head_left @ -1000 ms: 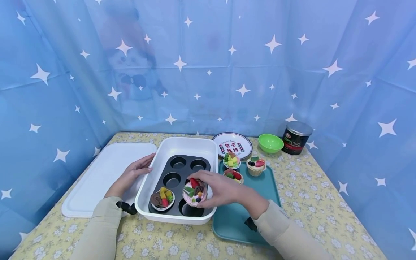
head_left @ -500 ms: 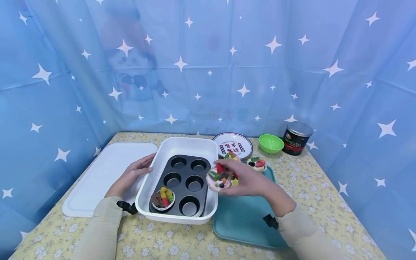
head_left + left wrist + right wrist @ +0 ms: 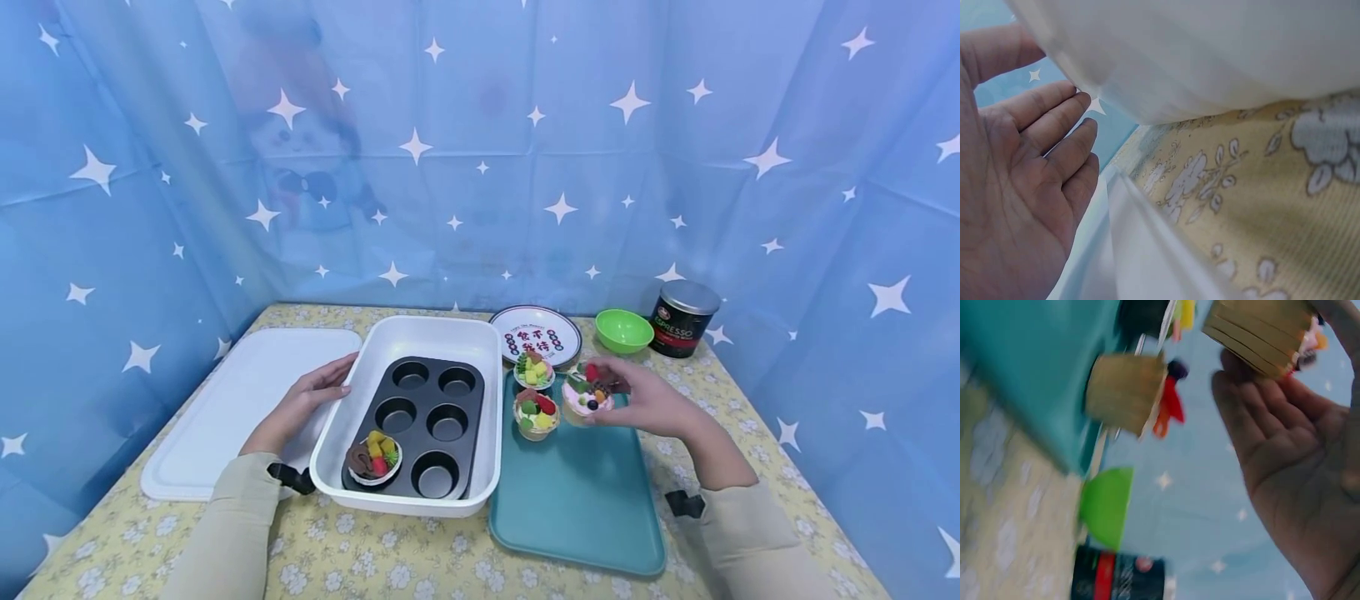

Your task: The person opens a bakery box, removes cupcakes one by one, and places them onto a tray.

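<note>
My right hand (image 3: 652, 400) grips a pink-topped toy cupcake (image 3: 581, 402) by its sides, over the far part of the teal tray (image 3: 577, 508). In the right wrist view, that cupcake's tan cup is raised above the tray, apart from another cupcake (image 3: 1125, 390) standing there. Two more cupcakes, a fruit-topped one (image 3: 536, 417) and a yellow-and-green one (image 3: 533, 371), sit along the tray's left side. My left hand (image 3: 303, 407) rests against the left wall of a white basin (image 3: 341, 487), fingers nearly straight. Inside the basin lies a black muffin pan (image 3: 423, 437), with a chocolate-topped cupcake (image 3: 373, 458) in its near-left cup.
A white lid (image 3: 240, 408) lies left of the basin. Behind the tray are a printed plate (image 3: 536, 325), a green bowl (image 3: 624, 331) and a black espresso tin (image 3: 681, 321). A flowered cloth (image 3: 375, 550) covers the table, and a starry blue curtain surrounds it.
My right hand has carried the pink-topped cupcake from the muffin pan rightward to the far part of the teal tray. The pan's near-right cups are uncovered now. The left hand has stayed at the basin.
</note>
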Demonstrator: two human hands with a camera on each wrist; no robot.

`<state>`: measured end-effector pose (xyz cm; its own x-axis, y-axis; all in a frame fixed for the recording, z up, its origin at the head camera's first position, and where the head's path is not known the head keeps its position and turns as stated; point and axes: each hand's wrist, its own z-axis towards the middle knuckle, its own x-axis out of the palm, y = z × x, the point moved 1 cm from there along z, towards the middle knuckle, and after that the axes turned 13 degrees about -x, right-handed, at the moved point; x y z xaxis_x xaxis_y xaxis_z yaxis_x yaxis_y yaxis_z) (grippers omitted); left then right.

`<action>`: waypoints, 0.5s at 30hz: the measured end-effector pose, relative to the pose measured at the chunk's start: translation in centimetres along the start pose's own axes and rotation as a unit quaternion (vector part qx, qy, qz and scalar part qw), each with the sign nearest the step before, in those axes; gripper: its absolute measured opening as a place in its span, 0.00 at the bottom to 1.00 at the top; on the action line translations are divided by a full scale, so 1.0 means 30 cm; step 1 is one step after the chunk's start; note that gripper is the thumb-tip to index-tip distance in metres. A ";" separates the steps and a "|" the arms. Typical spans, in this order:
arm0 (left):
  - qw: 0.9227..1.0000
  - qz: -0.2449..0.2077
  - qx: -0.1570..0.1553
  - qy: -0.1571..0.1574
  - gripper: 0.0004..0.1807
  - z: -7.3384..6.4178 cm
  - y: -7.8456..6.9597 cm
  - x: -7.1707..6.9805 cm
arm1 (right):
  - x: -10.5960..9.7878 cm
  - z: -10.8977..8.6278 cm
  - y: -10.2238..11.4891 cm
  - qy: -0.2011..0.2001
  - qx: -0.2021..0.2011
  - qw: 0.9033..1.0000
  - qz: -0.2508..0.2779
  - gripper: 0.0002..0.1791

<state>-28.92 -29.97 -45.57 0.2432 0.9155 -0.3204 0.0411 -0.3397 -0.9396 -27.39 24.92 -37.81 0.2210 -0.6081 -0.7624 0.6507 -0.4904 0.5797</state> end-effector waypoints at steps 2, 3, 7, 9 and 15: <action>1.000 0.004 -0.001 0.001 0.35 -0.004 0.000 -0.001 | -0.003 -0.015 -0.034 0.020 0.017 1.000 0.011 0.48; 1.000 0.004 -0.001 0.001 0.35 -0.005 0.000 -0.002 | -0.002 -0.021 -0.047 0.034 0.027 0.999 0.018 0.48; 1.000 0.000 -0.004 0.003 0.35 -0.012 0.000 -0.005 | 0.007 -0.040 -0.087 0.089 0.067 0.993 0.044 0.49; 1.000 -0.004 -0.002 0.005 0.35 -0.012 0.001 -0.006 | 0.009 -0.048 -0.102 0.103 0.081 0.990 0.056 0.49; 1.000 -0.002 -0.003 0.003 0.35 -0.006 -0.005 0.000 | 0.010 -0.072 -0.139 0.098 0.087 0.989 0.066 0.48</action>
<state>-28.74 -29.96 -45.41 0.2481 0.9160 -0.3153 0.0481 -0.3367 -0.9404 -28.47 28.13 -41.07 0.4436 -0.5504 -0.7073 0.4755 -0.5244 0.7063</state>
